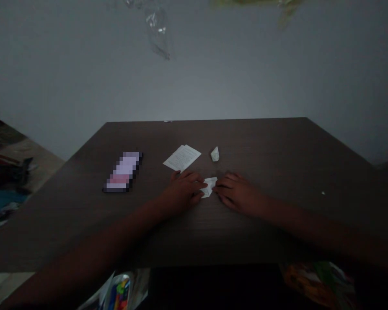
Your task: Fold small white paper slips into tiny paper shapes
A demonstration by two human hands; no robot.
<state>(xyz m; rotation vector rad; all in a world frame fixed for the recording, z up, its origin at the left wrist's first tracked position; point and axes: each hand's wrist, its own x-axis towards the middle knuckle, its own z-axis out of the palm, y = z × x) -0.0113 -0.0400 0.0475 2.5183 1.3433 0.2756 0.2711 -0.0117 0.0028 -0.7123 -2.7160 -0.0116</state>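
Note:
A small folded piece of printed white paper (208,187) lies on the dark table between my hands. The fingers of my left hand (183,190) press on its left side, and the fingertips of my right hand (237,192) touch its right edge. Both hands are closed round the paper's edges, low on the tabletop. Behind my left hand lie flat sheets of printed paper (182,158). A small folded white paper piece (215,154) sits farther back, beyond the paper between my hands.
The brown table (261,146) stands against a grey wall. A phone (123,172) with a blurred screen lies at the left. A tiny white scrap (323,193) is at the right. Below the front edge is a container of colourful items (120,292).

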